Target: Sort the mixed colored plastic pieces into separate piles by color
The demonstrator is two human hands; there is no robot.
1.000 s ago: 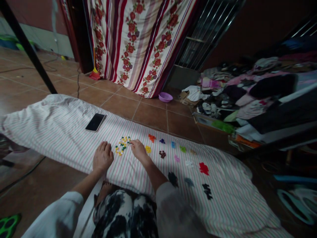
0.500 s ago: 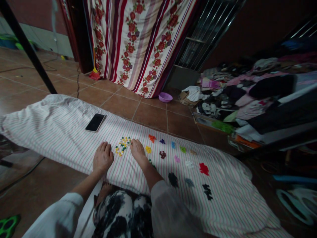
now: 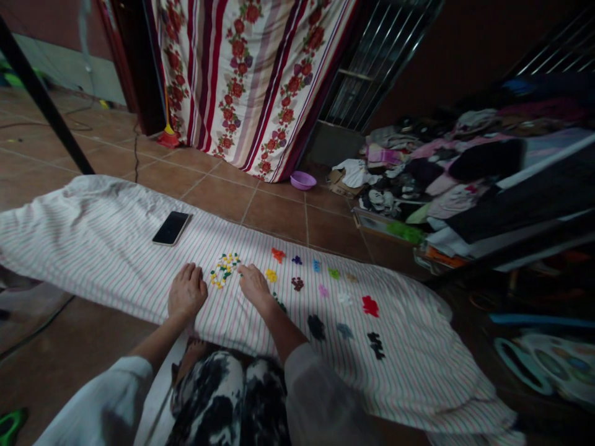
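My left hand lies flat on the striped cloth, fingers stretched out side by side, left of a ring of small yellow, green and white pieces. Just right of that ring is my right hand. Its thumb and fingertips are pressed together low over the cloth, and a speck of green shows beside them. Whatever the fingertips hold is too small to make out. A pile of yellow pieces lies right of this hand, and dark green pieces are partly hidden by the wrist.
A phone rests on the cloth at left. Small heaps spread to the right, among them orange, brown, red and black pieces. A purple basin sits on the tiled floor before a hanging flowered curtain.
The whole view has shifted slightly. Relative to the ring, my right fingertips have come a little nearer to me along its right side. My left hand keeps its place on the cloth.
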